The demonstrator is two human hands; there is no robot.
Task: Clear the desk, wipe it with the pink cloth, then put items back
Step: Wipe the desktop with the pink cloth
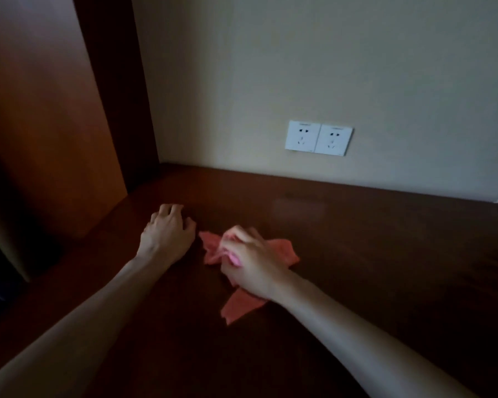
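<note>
— How does the pink cloth [279, 249] lie?

— Crumpled on the dark wooden tabletop [385, 254]. Its long axis runs from a ragged end at the far left, just beside the left hand [167, 235], down to a pointed corner nearest the person. Another flap sticks out to the right.

— How does it look?

— Salmon-pink in this dim light, soft and creased, bunched in the middle and flatter at the near corner.

— Where is it relative to the fingers?

— It sits under the right hand [249, 261], spreading out on both sides of it and below the wrist. The right fingers [237, 235] are curled down over the bunched middle and seem to grip it, though they are blurred. A brighter pink fold shows at the thumb side.

— And the other hand?

— The left fingers [171, 209] are loosely bent, tips resting on the tabletop, holding nothing. They lie just left of the cloth's far end, apart from it.

— Beyond the fingers?

— A double wall socket [319, 138] on the pale wall, and a wooden cabinet side [41, 124] to the left.
</note>
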